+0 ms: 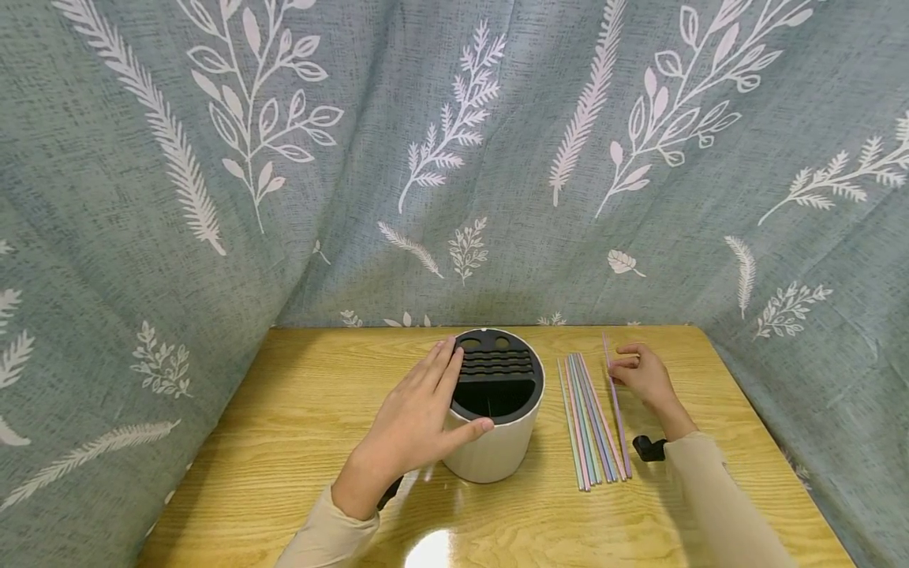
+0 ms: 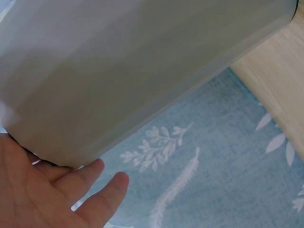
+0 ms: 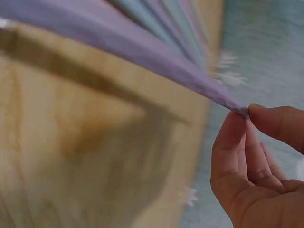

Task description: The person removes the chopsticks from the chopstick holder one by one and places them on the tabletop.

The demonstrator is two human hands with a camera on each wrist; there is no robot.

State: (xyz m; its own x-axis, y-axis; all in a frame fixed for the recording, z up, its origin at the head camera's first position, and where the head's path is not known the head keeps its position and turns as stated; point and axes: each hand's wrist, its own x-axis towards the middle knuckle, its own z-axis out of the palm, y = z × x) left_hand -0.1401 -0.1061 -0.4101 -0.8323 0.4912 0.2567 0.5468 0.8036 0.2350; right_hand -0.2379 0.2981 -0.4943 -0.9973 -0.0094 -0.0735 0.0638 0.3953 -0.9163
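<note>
Along the left rim of a white round utensil holder [image 1: 497, 456] lie the straight fingers of my left hand [image 1: 415, 406], with the thumb extended near its front edge. The holder's black top has round holes, wavy slots and a wide half-round opening. In the left wrist view, the holder's smooth wall [image 2: 118, 71] rises beside the fingers. My right hand [image 1: 648, 383] pinches a purple chopstick [image 3: 156, 66] between thumb and fingers near its thin end. To its left, several pastel chopsticks [image 1: 586, 422] lie side by side on the table.
The wooden table [image 1: 298, 442] carries the holder near its middle and the chopsticks on the right. Patterned grey-green cloth [image 1: 454, 158] rises at the back and both sides. Black wrist gear [image 1: 648, 448] sits by the right sleeve.
</note>
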